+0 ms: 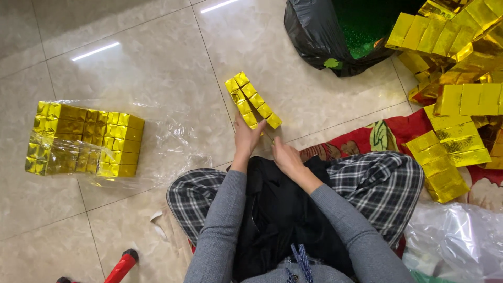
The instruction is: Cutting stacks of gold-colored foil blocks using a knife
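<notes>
My left hand pinches the near end of the gold block row; my right hand rests open beside it. I'd press evenly, keeping blocks flush.

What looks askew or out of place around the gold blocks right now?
The pile of gold blocks at upper right is jumbled, pieces tilted every way, unlike the squared wrapped stack at left. The short double row by the left hand lies diagonal to the tile seams.

- The heap of gold blocks runs off the right edge.
- The left hand covers the near end of the gold block row.
- The red handle is cut off below.
</notes>
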